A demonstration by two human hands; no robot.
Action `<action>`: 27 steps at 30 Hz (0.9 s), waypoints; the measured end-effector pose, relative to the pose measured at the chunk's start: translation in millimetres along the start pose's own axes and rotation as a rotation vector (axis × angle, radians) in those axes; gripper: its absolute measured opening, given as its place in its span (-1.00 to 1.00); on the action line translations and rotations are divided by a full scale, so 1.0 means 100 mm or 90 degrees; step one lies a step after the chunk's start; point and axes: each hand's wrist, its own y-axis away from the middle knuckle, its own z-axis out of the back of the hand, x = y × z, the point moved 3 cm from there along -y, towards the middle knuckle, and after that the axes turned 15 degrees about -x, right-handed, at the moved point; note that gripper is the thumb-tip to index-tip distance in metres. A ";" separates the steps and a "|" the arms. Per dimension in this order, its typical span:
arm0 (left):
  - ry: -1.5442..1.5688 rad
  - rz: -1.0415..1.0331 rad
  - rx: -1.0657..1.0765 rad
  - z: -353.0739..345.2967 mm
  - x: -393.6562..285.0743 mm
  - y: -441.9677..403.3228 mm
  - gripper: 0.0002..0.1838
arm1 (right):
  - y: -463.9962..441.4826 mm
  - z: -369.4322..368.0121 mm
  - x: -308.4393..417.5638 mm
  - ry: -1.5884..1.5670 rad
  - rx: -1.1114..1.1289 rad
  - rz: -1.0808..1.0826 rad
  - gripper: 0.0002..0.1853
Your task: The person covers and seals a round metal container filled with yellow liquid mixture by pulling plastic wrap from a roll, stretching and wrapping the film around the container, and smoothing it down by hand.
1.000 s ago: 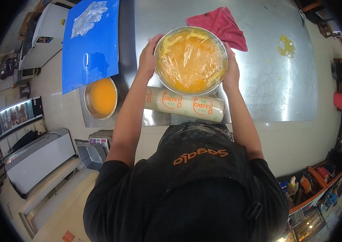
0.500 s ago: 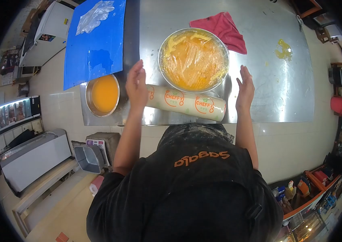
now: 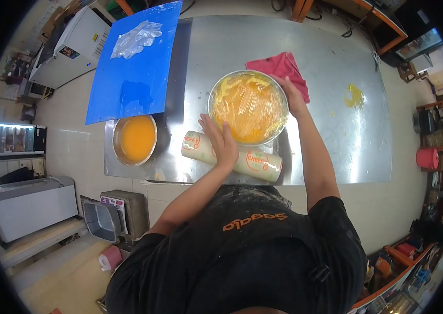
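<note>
A round metal bowl [image 3: 247, 107] holds an orange-yellow mixture, with wrinkled clear plastic film over its top. My left hand [image 3: 221, 144] is at the bowl's near left side, fingers stretched out and thumb near the rim. Around the far right edge of the bowl curves my right hand [image 3: 293, 97], its fingers along the rim and partly hidden. A printed roll of cling film [image 3: 255, 163] lies between the bowl and my body, partly covered by my left hand. Just beyond the bowl is a crumpled red cloth [image 3: 287, 68].
To the left on the steel table [image 3: 336, 141] stands a bowl of orange liquid [image 3: 138, 138]. A blue board [image 3: 132, 68] overlaps that corner, carrying clear plastic gloves [image 3: 137, 39]. Yellow residue [image 3: 355, 97] marks the table's right side.
Both hands have come inward from either side to the covered bowl. My left hand now passes over the cling film roll. The camera view has shifted.
</note>
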 end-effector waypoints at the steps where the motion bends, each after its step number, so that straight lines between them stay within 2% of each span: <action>1: -0.010 0.010 -0.032 -0.04 0.00 0.01 -0.29 | -0.05 -0.02 -0.05 0.000 -0.009 -0.058 -0.40; 4: 0.191 0.145 -0.041 -0.04 -0.11 -0.04 -0.33 | -0.05 -0.10 -0.01 -0.032 -0.011 -0.072 -0.42; 5: 0.195 0.146 -0.059 -0.05 -0.12 -0.06 -0.35 | -0.09 -0.05 -0.08 0.001 -0.041 -0.072 -0.41; 8: 0.210 0.155 -0.100 -0.08 -0.15 -0.06 -0.39 | -0.23 0.03 -0.19 -0.113 0.035 -0.131 -0.35; 12: 0.245 0.166 -0.134 -0.14 -0.28 -0.07 -0.41 | -0.30 -0.06 -0.22 -0.100 -0.028 -0.171 -0.44; 15: 0.237 0.155 -0.165 -0.17 -0.24 -0.05 -0.43 | -0.29 -0.05 -0.28 -0.214 0.005 -0.222 -0.48; 17: 0.221 0.118 -0.163 -0.18 -0.22 -0.05 -0.44 | -0.25 -0.06 -0.27 -0.200 -0.028 -0.205 -0.49; 19: 0.372 0.171 -0.114 -0.20 -0.17 -0.04 -0.44 | -0.21 -0.07 -0.23 -0.184 -0.045 -0.194 -0.45; 21: 0.412 0.157 -0.102 -0.22 -0.14 -0.07 -0.44 | -0.16 -0.08 -0.14 -0.147 -0.053 -0.160 -0.41; 25: 0.314 0.050 -0.110 -0.27 -0.11 -0.20 -0.44 | -0.17 0.04 -0.03 -0.147 -0.013 -0.124 -0.35; 27: 0.497 0.161 -0.084 -0.32 -0.36 -0.26 -0.43 | -0.12 0.03 0.19 -0.135 -0.017 -0.087 -0.30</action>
